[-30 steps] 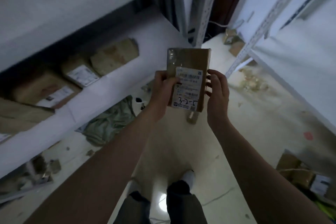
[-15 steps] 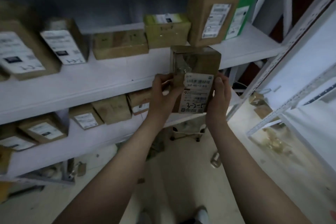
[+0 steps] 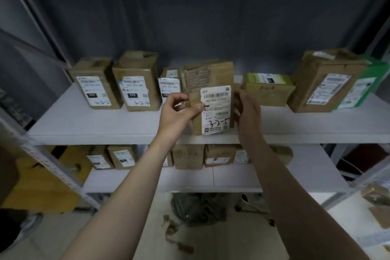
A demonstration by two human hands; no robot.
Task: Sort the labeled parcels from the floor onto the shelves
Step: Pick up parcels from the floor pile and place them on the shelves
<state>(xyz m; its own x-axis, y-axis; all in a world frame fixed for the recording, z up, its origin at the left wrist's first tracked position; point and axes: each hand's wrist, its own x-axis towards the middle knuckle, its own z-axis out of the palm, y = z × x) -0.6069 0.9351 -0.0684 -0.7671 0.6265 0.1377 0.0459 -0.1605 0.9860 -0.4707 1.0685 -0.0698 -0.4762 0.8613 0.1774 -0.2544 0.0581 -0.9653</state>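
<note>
While both hands — left hand (image 3: 179, 110), right hand (image 3: 245, 112) — clasp parcel (image 3: 211, 99) (label forward), fingers curled, shelf (image 3: 105, 126) beneath.

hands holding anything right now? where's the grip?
Yes, a brown parcel with a white label, upright at the shelf front. Left hand pinches its left edge with thumb on the front; right hand grips its right edge.

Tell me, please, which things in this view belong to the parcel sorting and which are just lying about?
Part of the job:
- held parcel marked 3-2-5, gripped by left hand and right hand
- upper shelf
- shelved parcels marked 3-2-2 and 3-2-4

Lying about:
- crumpled green cloth on the floor
- scraps beside it
</note>
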